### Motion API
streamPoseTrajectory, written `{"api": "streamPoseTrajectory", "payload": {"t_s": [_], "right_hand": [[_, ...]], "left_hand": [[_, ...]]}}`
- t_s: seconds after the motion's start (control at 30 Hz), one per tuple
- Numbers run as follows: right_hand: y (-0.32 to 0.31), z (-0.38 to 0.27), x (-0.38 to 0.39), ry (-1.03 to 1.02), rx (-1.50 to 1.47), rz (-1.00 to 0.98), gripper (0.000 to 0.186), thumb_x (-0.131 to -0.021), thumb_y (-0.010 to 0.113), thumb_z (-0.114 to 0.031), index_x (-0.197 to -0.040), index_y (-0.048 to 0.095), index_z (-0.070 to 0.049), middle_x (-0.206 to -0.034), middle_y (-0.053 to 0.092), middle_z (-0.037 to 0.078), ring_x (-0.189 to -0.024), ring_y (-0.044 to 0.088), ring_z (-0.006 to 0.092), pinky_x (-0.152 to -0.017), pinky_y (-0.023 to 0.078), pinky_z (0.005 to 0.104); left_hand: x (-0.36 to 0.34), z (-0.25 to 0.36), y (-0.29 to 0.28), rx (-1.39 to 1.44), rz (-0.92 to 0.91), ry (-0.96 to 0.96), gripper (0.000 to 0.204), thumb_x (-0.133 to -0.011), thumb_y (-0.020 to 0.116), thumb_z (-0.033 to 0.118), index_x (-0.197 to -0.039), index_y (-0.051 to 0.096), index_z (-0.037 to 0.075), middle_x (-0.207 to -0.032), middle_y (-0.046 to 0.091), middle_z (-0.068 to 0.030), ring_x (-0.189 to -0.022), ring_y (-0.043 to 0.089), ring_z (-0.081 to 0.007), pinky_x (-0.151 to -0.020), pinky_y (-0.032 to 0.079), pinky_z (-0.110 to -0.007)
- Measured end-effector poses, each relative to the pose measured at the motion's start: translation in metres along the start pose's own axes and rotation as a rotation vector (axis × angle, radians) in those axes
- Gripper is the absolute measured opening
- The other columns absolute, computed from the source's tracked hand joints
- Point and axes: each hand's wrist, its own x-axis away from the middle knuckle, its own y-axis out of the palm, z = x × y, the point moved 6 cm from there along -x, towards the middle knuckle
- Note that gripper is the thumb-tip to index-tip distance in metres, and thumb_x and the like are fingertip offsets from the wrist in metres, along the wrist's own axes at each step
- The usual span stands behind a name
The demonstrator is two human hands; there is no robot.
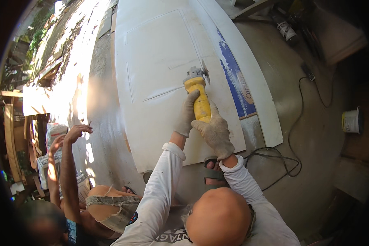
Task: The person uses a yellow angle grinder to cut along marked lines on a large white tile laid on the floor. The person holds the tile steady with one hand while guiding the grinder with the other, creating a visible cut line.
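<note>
Both my hands wear pale, soiled work gloves and hold a yellow angle grinder. My left hand wraps round the left side of its body. Its rear end is in the grip of my right hand. The grinder's grey head carries a disc, standing on edge above a large white door panel. Rectangular grooves mark the panel, and a dark line runs across it left of the grinder. Whether the disc touches the panel, I cannot tell.
At left, another person sits with bare arms raised, one hand near the panel. A long white strip and a blue printed board lie to the right. A black cable loops over the floor near a pale bucket. Bags stand far left.
</note>
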Motion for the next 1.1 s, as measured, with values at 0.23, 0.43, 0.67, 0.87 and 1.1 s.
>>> {"api": "streamPoseTrajectory", "payload": {"t_s": [0.23,0.43,0.67,0.87,1.1], "right_hand": [[0.002,0.005,-0.010,0.034,0.068,0.011,0.094,-0.080,0.083,-0.022,-0.162,0.041,0.001,-0.120,0.074,0.025,-0.106,0.075,0.0362,-0.093,0.059,0.0434],[0.003,0.006,-0.004,0.011,0.056,-0.008,0.097,-0.081,0.083,-0.023,-0.163,0.039,0.002,-0.122,0.074,0.025,-0.107,0.075,0.0360,-0.094,0.059,0.0425],[-0.010,0.020,0.020,-0.058,-0.211,0.020,0.085,-0.085,0.080,-0.011,-0.160,0.042,0.005,-0.112,0.073,0.012,-0.091,0.070,0.0172,-0.080,0.058,0.0307],[-0.073,0.029,0.050,-0.054,-0.347,0.148,0.074,-0.089,0.078,-0.003,-0.156,0.047,0.006,-0.109,0.072,0.012,-0.082,0.070,0.0139,-0.070,0.059,0.0273],[-0.138,0.050,0.095,-0.068,-0.393,0.403,0.076,-0.093,0.075,-0.004,-0.161,0.042,0.005,-0.104,0.068,0.011,-0.077,0.068,0.0140,-0.062,0.059,0.0272]], "left_hand": [[-0.002,0.002,0.002,-0.020,0.050,-0.014,0.044,-0.105,0.068,0.043,-0.130,0.061,0.007,-0.112,0.070,-0.0074,-0.097,0.072,-0.0191,-0.085,0.063,-0.035],[0.009,0.002,0.002,-0.012,0.006,0.041,0.046,-0.107,0.065,0.044,-0.133,0.060,0.006,-0.113,0.069,-0.0081,-0.099,0.071,-0.0198,-0.086,0.062,-0.035],[0.014,-0.006,0.008,-0.428,0.021,0.099,0.060,-0.109,0.059,0.054,-0.132,0.065,-0.001,-0.112,0.070,-0.0089,-0.105,0.068,-0.0192,-0.095,0.055,-0.034],[0.003,-0.010,0.031,-1.444,0.088,0.317,0.066,-0.109,0.053,0.053,-0.149,0.059,0.002,-0.122,0.074,-0.0170,-0.118,0.066,-0.0286,-0.105,0.050,-0.043],[-0.043,0.012,0.039,-2.149,0.169,-0.051,0.056,-0.106,0.047,0.019,-0.160,0.049,0.006,-0.130,0.074,-0.0187,-0.115,0.074,-0.0344,-0.096,0.058,-0.047]]}}
